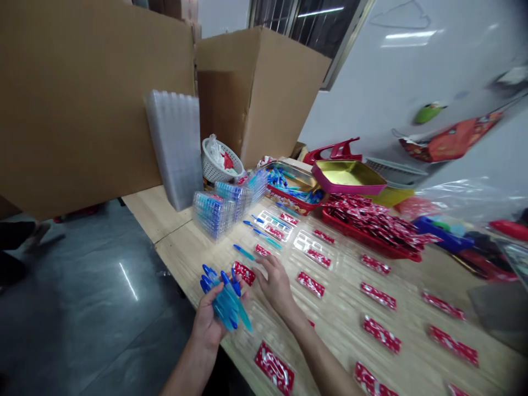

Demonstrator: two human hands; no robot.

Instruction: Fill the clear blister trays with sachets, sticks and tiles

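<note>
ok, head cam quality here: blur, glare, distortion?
Head view: wide-angle warp bends the cardboard boxes and tilts the table; the right edge smears into blur around the clear plastic bag; a ceiling light glares off the grey floor; the left hand with its blue pens and the right hand look soft.

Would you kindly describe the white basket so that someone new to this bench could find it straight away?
Start at the big open cardboard box standing at the far end of the wooden table. At its foot, just right of the tall stack of clear plastic trays, sits the white basket. It is the only round, perforated container there, holding crumpled plastic, while the containers nearby are red or gold trays.
</note>
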